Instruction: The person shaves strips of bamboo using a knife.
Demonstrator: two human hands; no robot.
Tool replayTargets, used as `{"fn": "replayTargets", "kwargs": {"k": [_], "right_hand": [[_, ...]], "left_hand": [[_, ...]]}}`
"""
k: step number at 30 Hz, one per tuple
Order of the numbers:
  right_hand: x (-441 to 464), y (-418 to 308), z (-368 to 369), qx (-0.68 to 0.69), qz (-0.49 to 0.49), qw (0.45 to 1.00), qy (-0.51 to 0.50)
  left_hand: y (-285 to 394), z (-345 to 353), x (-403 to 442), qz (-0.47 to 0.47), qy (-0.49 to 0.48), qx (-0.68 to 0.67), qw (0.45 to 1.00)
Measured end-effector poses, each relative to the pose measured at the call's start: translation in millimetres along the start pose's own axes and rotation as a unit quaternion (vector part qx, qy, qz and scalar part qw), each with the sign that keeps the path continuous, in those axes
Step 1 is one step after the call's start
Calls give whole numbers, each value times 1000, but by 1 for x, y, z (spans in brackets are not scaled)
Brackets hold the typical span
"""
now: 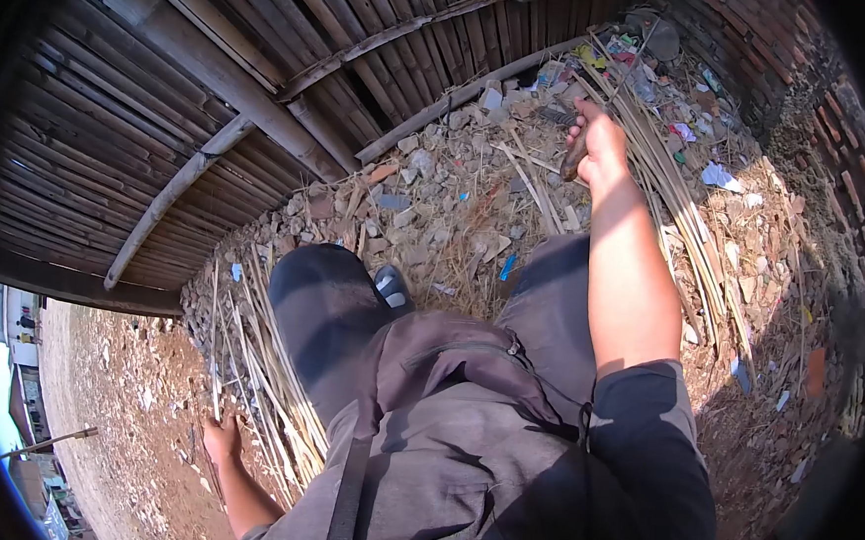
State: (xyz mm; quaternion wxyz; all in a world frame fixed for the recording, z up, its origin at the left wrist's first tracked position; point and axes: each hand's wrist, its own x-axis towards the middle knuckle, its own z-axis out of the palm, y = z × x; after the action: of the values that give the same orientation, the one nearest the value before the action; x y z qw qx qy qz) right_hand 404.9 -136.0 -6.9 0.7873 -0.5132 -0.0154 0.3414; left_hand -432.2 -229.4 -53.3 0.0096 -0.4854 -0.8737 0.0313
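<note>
My right hand (602,144) is stretched forward at the upper right, its fingers closed round the dark handle of a tool (574,158); the rest of the tool is hard to make out. Long split bamboo strips (696,251) lie on the ground beside and beneath that arm. At the lower left, my left hand (222,438) is closed at the end of a thin bamboo strip (214,356). More strips (272,389) lie between this hand and my left leg.
A slatted bamboo wall (163,135) rises at the upper left. Stones, rubble and litter (438,181) cover the ground ahead. A brick wall (846,147) stands on the right. My foot in a sandal (391,287) shows between my legs.
</note>
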Motion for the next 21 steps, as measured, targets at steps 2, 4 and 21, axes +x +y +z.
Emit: {"fn": "replayTargets", "kwargs": {"k": [2, 4, 21], "right_hand": [[-3, -1, -2, -24, -22, 999, -6], [-4, 0, -2, -52, -41, 998, -2], [-35, -21, -12, -74, -110, 989, -63]], "left_hand": [[8, 3, -32, -77, 3, 100, 992], [3, 20, -36, -108, -87, 70, 988], [17, 158, -79, 38, -411, -123, 902]]}}
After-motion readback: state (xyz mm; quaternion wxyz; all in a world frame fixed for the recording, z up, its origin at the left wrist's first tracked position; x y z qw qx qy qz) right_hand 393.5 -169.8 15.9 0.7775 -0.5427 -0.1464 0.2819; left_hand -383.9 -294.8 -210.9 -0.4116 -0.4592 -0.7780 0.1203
